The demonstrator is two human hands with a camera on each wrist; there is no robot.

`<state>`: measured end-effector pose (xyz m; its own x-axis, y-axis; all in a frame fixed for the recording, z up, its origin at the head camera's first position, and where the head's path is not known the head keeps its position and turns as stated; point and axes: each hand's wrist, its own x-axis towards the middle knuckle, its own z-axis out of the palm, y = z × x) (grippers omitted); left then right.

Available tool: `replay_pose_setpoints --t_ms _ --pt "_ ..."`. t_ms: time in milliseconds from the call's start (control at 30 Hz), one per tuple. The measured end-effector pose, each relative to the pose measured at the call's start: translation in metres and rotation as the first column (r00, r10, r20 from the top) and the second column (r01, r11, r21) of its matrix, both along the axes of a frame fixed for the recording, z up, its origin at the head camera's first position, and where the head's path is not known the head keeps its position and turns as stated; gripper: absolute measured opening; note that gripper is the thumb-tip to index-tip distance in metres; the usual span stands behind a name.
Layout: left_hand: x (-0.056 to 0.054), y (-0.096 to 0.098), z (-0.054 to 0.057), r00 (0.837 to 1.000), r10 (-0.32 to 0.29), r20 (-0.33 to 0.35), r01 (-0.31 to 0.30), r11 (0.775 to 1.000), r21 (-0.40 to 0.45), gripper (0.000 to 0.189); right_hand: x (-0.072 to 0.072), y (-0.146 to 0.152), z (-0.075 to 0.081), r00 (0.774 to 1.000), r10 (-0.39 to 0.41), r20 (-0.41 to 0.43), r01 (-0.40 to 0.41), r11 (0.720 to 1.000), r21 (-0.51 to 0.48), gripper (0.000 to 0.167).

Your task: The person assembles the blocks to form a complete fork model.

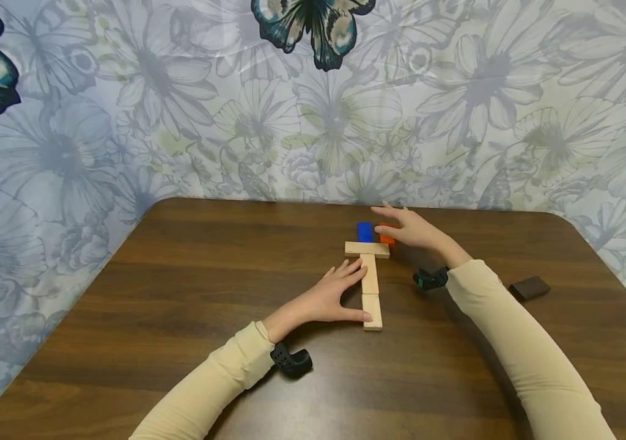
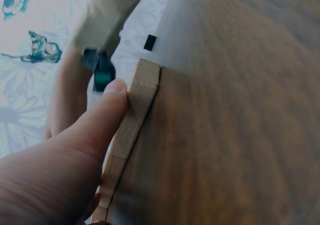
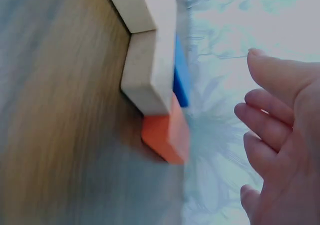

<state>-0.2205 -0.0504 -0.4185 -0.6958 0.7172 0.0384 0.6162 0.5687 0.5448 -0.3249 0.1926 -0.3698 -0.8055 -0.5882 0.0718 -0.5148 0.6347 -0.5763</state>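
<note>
Two plain wooden blocks lie end to end in a line, the upper block [image 1: 370,276] and the lower block [image 1: 371,315]. A third wooden block [image 1: 367,249] lies crosswise at their far end, forming a T. Behind it are a blue block [image 1: 365,231] and an orange block [image 3: 165,132]. My left hand [image 1: 326,297] spreads along the line's left side, fingertips at the upper block and thumb [image 2: 112,102] on the lower one. Around the orange block, my right hand [image 1: 414,231] hovers with fingers extended; the right wrist view shows nothing in its grasp.
A dark rectangular block [image 1: 530,288] lies on the brown wooden table [image 1: 181,275], right of my right forearm. A patterned wall covering [image 1: 313,134] stands directly behind the table's far edge. Both wrists carry black bands.
</note>
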Motion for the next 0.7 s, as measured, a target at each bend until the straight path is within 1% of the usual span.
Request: replay_pose_setpoints --t_ms 133,200,367,533,633,700 --pt "0.000 -0.001 0.000 1.000 0.003 -0.002 -0.003 1.000 0.001 0.092 0.022 0.022 0.005 0.996 -0.065 -0.058 0.064 0.998 -0.021 0.056" --pt "0.000 -0.001 -0.001 1.000 0.004 -0.003 -0.004 1.000 0.001 0.092 0.035 0.036 0.006 0.991 -0.109 -0.077 0.107 0.994 -0.027 0.056" --pt "0.001 -0.001 -0.001 1.000 0.004 -0.016 -0.004 1.000 0.012 0.092 0.073 0.076 0.009 0.975 -0.202 -0.091 0.195 0.978 -0.078 0.058" --pt "0.000 0.000 -0.001 1.000 -0.004 -0.008 0.004 1.000 0.015 0.092 0.105 0.122 0.005 0.949 -0.280 -0.142 0.270 0.959 -0.084 0.057" --pt "0.000 -0.001 0.000 1.000 -0.003 -0.005 0.003 1.000 0.011 0.092 0.122 0.145 0.004 0.932 -0.341 -0.126 0.334 0.940 -0.077 0.059" --pt "0.000 -0.001 0.001 1.000 -0.005 -0.007 0.005 1.000 0.010 0.092 0.133 0.157 0.003 0.913 -0.392 -0.113 0.387 0.920 -0.062 0.060"
